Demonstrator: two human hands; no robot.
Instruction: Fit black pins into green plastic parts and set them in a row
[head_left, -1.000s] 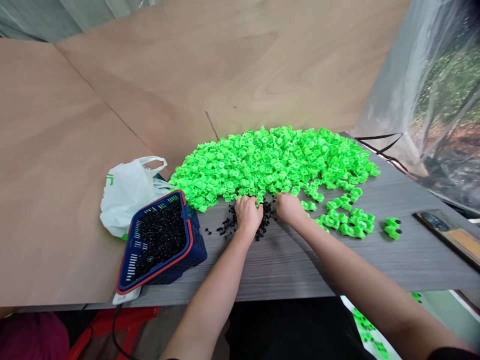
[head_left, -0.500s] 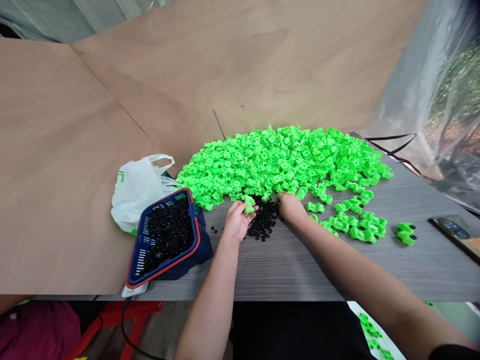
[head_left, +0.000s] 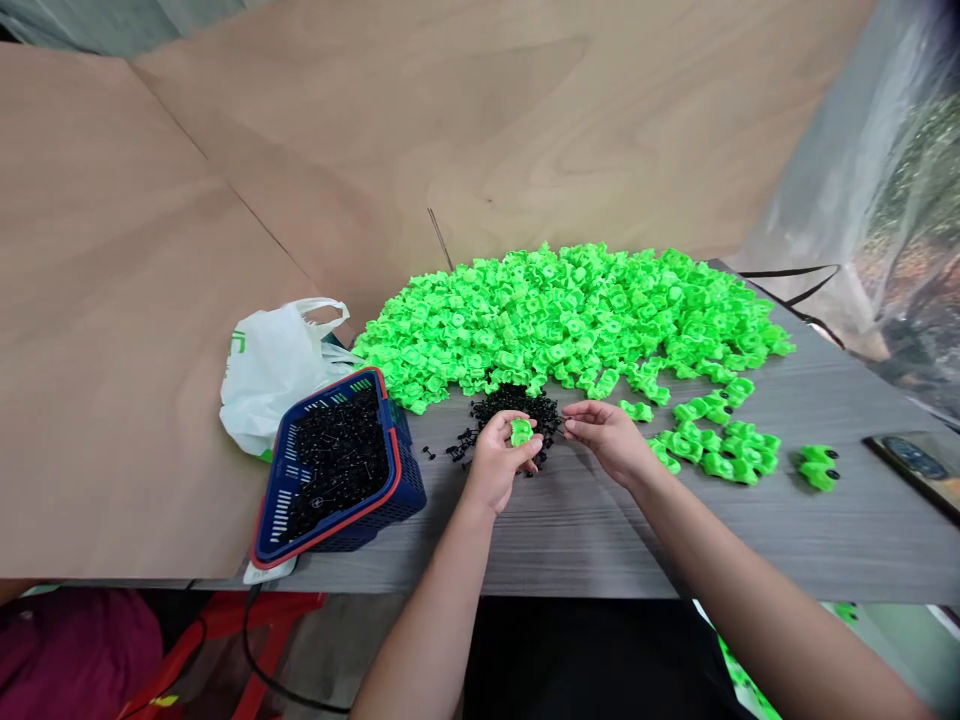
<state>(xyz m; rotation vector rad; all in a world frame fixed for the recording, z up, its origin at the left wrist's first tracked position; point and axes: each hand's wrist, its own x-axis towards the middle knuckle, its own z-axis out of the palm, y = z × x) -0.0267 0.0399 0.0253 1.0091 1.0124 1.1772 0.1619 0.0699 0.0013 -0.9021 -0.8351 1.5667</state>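
Note:
My left hand [head_left: 499, 465] is closed round a small green plastic piece [head_left: 520, 432], held over the near side of a heap of small black axle-like parts [head_left: 506, 402]. Just right of that heap, my right hand [head_left: 606, 435] pinches a thin black part [head_left: 562, 420] between thumb and fingers. A large pile of green pieces [head_left: 570, 310] spreads behind both hands. More green pieces [head_left: 712, 450] lie to the right of my right hand, some with black wheels showing.
A blue basket [head_left: 409, 480] with a red rim, full of black parts, stands left. Behind it sits a white plastic bag [head_left: 262, 380]. A dark flat object [head_left: 915, 460] lies far right. Wooden boards rise behind the table. Part of a person in maroon [head_left: 82, 650] shows lower left.
My left hand has moved right with the green piece, which is now turned. My right hand has drawn back from the black heap and turned, a thin black part now showing at its fingertips.

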